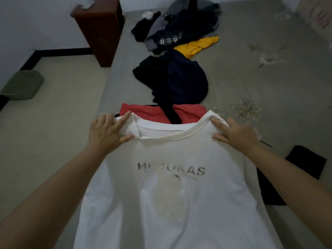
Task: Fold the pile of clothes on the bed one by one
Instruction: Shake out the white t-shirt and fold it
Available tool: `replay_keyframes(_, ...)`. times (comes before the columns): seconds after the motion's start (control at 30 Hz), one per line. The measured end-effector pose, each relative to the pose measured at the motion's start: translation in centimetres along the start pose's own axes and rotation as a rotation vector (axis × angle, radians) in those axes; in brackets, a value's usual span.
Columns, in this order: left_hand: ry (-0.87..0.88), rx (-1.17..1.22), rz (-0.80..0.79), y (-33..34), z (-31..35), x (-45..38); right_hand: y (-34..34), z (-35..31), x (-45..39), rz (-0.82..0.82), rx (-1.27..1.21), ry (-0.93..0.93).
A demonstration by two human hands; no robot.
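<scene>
While both hands pinch the white shirt at its shoulders, left hand and right hand, it's held spread. Next probably lay flat, fold sleeves

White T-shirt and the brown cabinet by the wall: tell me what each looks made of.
White T-shirt: soft knit fabric, probably cotton jersey, matte; it drapes and creases where the left hand and right hand pinch its shoulders, and the neckband looks ribbed. Brown cabinet: likely wood or wood-look board, reddish-brown with a faint sheen; too dim to tell which.
</scene>
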State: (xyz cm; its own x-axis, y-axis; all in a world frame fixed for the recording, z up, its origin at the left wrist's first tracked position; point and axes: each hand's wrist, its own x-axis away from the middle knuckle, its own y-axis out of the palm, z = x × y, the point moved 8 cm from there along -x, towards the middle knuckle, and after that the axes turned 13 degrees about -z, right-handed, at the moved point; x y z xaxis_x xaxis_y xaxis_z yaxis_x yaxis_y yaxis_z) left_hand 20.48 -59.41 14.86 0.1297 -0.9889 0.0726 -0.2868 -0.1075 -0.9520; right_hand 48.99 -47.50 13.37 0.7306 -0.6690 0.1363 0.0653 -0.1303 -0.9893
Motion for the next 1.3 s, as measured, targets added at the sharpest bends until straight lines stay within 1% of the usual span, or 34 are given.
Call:
replay_keyframes(0.07,0.025,-0.014,0.065,-0.4,-1.1,-2.1,-1.5,0.8,-1.9,0.092,0.032,-0.061)
replay_keyframes(0.17,0.036,0.004,0.090,-0.4,-2.8,-6.1,-2.9,2.0,-5.5,0.236,0.078,-0.119)
replay_keyframes(0.2,0.024,0.014,0.087,0.1,-3.4,-7.6,-3.0,2.6,-7.0,0.289,0.085,-0.109)
replay_keyframes(0.27,-0.018,0.062,0.108,1.9,-4.2,-10.5,-1.4,4.0,-10.4,0.294,0.037,-0.004)
replay_keyframes(0.3,-0.052,0.109,0.114,3.3,-4.3,-12.0,0.2,4.5,-12.1,0.235,-0.009,0.058)
replay_keyframes(0.33,-0.101,0.166,0.077,5.2,-4.0,-13.2,2.5,5.0,-13.4,0.134,-0.044,0.138)
replay_keyframes(0.37,-0.130,0.221,-0.030,7.8,-2.8,-14.0,5.4,5.3,-14.2,0.004,-0.047,0.217)
replay_keyframes(0.4,-0.125,0.279,-0.133,10.4,-0.8,-14.2,8.3,5.5,-14.1,-0.087,-0.054,0.284)
replay_keyframes(0.47,-0.059,0.389,-0.215,14.4,4.5,-13.5,12.6,6.2,-11.8,-0.125,-0.113,0.360)
replay_keyframes(0.53,-0.008,0.527,-0.233,16.2,9.7,-11.7,14.4,7.4,-7.3,-0.003,-0.292,0.434)
replay_keyframes(0.6,0.038,0.644,-0.281,17.0,14.6,-10.4,16.5,9.6,-1.3,0.108,-0.558,0.621)
replay_keyframes(0.63,0.075,0.691,-0.291,17.2,16.8,-9.9,17.7,10.4,1.8,0.129,-0.663,0.716)
replay_keyframes(0.7,0.161,0.760,-0.297,17.2,20.7,-9.1,20.8,10.9,7.4,0.076,-0.760,0.888)
replay_keyframes(0.73,0.202,0.763,-0.309,17.5,22.4,-8.6,22.2,10.7,9.8,0.031,-0.790,0.940)
replay_keyframes(0.8,0.275,0.687,-0.374,19.2,24.8,-7.3,24.5,9.8,13.2,-0.040,-0.845,1.006)
replay_keyframes(0.9,0.314,0.592,-0.408,20.8,26.1,-6.5,26.4,9.7,15.3,-0.050,-0.816,1.070)
replay_keyframes(1.03,0.315,0.541,-0.448,20.7,26.5,-6.4,24.5,11.8,15.3,0.022,-0.750,1.044)
replay_keyframes(1.1,0.300,0.535,-0.473,20.7,26.4,-6.3,21.5,14.6,15.8,0.093,-0.721,1.065)
replay_keyframes(1.13,0.293,0.543,-0.475,20.6,26.4,-6.3,19.6,16.3,15.9,0.115,-0.655,1.058)
replay_keyframes(1.23,0.296,0.530,-0.506,19.7,26.6,-6.3,14.5,21.8,15.0,0.070,-0.413,1.024)
replay_keyframes(1.3,0.286,0.523,-0.501,18.8,26.9,-6.4,12.7,24.8,13.2,0.025,-0.330,1.002)
